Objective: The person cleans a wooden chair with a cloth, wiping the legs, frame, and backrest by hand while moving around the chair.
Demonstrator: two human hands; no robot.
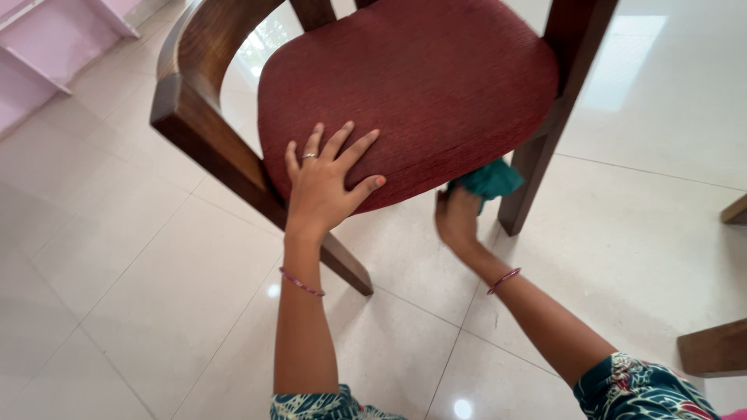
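A dark wooden chair (204,132) with a dark red cushioned seat (420,85) fills the upper middle of the head view. My left hand (325,185) lies flat on the front edge of the seat, fingers spread, a ring on one finger. My right hand (457,219) reaches under the seat's front edge and grips a teal cloth (492,179), pressed near the chair's front right leg (531,175). Both wrists wear thin bangles.
The floor is glossy white tile (140,295). A pink shelf unit (54,47) stands at the upper left. Wooden parts of other furniture (712,350) jut in at the right edge, low and mid-height.
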